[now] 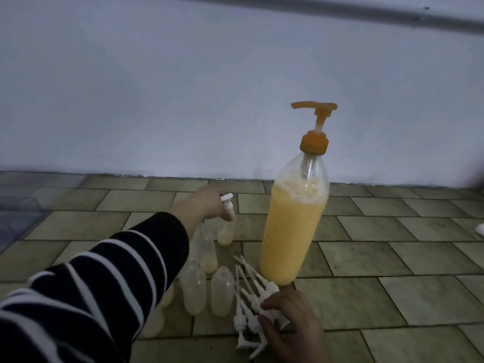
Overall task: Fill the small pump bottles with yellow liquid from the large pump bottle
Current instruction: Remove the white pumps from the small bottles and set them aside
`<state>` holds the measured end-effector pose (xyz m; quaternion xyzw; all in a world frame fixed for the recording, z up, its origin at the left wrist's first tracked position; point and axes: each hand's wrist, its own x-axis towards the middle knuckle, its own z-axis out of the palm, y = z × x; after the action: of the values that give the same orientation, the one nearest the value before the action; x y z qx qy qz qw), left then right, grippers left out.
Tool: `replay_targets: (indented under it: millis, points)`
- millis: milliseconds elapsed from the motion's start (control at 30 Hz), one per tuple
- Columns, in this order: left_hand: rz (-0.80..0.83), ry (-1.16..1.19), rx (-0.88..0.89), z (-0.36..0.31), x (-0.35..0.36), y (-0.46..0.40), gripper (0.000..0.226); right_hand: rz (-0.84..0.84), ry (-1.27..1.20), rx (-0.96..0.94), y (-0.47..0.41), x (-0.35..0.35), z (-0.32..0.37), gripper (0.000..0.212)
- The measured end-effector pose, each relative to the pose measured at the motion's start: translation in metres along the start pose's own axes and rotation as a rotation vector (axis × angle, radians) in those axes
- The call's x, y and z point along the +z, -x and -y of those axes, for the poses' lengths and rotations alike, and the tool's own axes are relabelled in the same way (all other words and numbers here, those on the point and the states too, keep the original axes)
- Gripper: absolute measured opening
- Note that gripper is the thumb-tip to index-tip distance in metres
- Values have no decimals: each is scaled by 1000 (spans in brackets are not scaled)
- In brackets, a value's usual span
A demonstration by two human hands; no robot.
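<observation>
- On the tiled floor near the wall, head view: the large pump bottle point(293, 226) stands upright, nearly full of yellow liquid with foam on top; likely heavy, best steadied low on its body while the orange pump head point(314, 107) is pressed.
- Just left of it, small pump bottles point(207, 292) stand clustered, clear, thin-walled, mostly empty; probably light and easy to tip.
- Left hand point(209, 203) pinches the white pump on the farthest small bottle point(225, 231).
- Right hand point(290, 320) rests, fingers curled, on the loose white pumps point(251, 299); whether it grips one I cannot tell.
</observation>
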<state>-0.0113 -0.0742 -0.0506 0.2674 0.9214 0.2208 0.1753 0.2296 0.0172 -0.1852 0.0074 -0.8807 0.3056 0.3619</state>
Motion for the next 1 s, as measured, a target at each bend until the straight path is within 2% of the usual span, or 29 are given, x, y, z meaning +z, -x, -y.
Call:
replay_targets:
  millis: [200,400,467,567,700,833,1000]
  points:
    - [-84,81,56,2,2,0,34,-67,24,0,-11,-4,8,17]
    - [-204,200,178,-8,-34,18,19,-101,15,155,-63,-27,59,25]
    - [-252,265,229,-15,-51,31,21,-103,-41,159,-90,-35,80,26]
    - [-278,293,288,-24,-69,55,25,-66,-80,165,-133,-42,106,35]
    - [-322,364,362,-32,-75,83,21,65,69,235,-177,-40,119,45]
    - [-321,542,359,-26,-72,96,24,157,90,269,-186,-37,118,51]
    - [-296,671,386,-17,-63,99,31,132,93,247,-183,-31,117,39]
